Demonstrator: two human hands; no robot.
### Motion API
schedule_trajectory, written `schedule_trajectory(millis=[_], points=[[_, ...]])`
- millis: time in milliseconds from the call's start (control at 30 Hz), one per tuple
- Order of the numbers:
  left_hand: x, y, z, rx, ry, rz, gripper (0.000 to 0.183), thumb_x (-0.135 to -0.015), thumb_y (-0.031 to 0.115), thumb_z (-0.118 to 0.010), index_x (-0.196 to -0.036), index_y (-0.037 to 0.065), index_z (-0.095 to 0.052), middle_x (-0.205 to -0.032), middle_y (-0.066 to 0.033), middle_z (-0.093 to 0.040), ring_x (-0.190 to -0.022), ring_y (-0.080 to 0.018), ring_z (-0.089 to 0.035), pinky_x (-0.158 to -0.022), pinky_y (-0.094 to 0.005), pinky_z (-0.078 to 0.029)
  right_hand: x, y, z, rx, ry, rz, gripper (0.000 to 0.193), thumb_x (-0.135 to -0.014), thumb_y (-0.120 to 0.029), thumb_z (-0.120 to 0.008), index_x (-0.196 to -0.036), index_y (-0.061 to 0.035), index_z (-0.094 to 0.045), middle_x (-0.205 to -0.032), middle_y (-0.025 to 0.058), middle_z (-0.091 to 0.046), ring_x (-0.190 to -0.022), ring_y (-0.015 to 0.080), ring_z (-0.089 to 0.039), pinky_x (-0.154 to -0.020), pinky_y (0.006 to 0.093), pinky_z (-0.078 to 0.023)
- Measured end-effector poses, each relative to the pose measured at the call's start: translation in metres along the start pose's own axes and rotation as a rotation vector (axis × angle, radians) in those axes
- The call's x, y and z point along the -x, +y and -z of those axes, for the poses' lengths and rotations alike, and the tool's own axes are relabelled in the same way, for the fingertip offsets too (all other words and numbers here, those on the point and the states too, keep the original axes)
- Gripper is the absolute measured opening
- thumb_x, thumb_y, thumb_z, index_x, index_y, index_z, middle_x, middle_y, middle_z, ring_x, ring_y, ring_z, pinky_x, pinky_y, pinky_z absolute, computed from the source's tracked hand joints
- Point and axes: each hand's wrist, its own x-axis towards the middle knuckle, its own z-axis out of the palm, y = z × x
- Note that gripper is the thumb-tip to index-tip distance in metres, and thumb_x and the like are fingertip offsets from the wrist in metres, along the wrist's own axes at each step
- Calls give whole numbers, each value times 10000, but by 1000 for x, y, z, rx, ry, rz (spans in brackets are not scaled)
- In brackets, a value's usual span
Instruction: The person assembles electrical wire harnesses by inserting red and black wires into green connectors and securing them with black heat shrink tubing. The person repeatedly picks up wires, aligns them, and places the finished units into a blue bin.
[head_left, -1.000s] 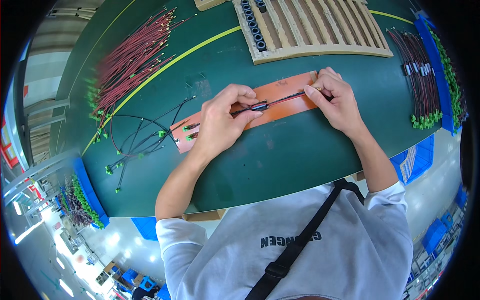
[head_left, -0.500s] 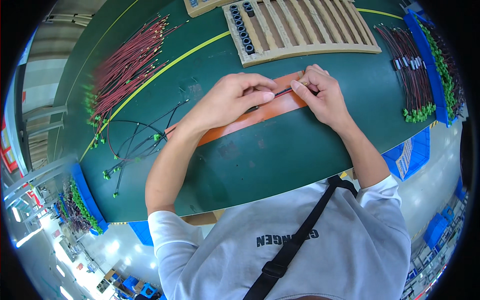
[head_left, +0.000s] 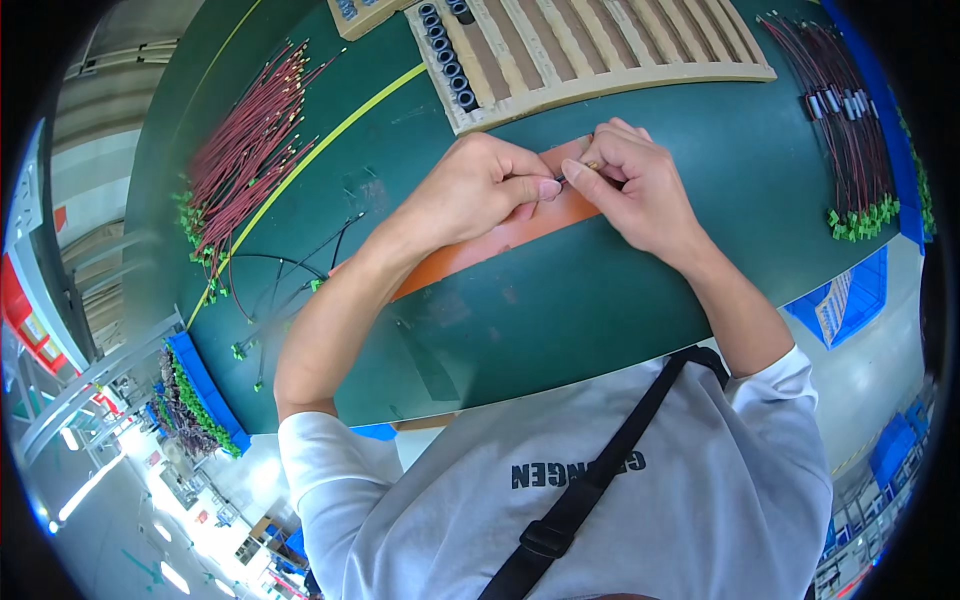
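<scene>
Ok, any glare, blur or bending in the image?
Head view: glare washes out patches of the pale, shiny floor at lower left; head view: the left side of the bundle of thin dark-red wires looks smeared; head view: fisheye curves the green tabletop and the beige slotted tray; head view: the bare fingers look fairly sharp but largely hide the thin dark cable.

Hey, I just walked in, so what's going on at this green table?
A person is working bare-handed, with the left hand and right hand close together, pinching a thin cable over an orange strip. Their fingers hide most of it. Beyond is a slotted tray with black ring-shaped parts at its left end. Red wires lie off to the left.
</scene>
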Motion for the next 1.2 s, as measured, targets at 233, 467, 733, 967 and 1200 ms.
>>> schedule_trajectory(millis=[233,467,733,967,1200], points=[[1,-14,0,219,-18,-189,265,-1041,218,-645,-923,11,-761,-816,-10,-716,-745,-67,-585,-647,-244,-448,-6,-5,7,-65,-6,-62,224,-923,-179,-767,-774,-42,-672,-609,23,-446,-643,177,-423,-698,354,-419],[3,-15,-1,325,-1,-75,297,-1051,243,-639,-911,11,-762,-878,-25,-731,-838,-89,-616,-731,-255,-470,-6,-7,2,-97,29,-112,247,-925,-220,-777,-784,-32,-700,-601,25,-490,-658,170,-471,-689,344,-435],[1,-20,-7,88,77,-246,280,-1045,230,-635,-902,16,-743,-785,-21,-711,-772,-100,-611,-705,-287,-493,-6,-1,-8,15,93,-46,269,-923,-243,-781,-776,-42,-679,-649,39,-593,-676,203,-535,-750,359,-431],[0,-2,3,-57,-45,-136,221,-1024,184,-653,-904,21,-742,-671,3,-670,-607,-78,-531,-558,-277,-427,-3,-2,-6,-6,71,-12,263,-949,-203,-742,-769,-51,-626,-728,32,-667,-702,211,-548,-755,369,-414],[-3,4,7,-13,-68,62,238,-1025,209,-649,-905,22,-735,-661,13,-636,-594,-53,-493,-524,-245,-366,-4,1,-11,-7,85,-3,277,-946,-212,-748,-760,-52,-620,-716,37,-651,-717,209,-569,-733,378,-414]])
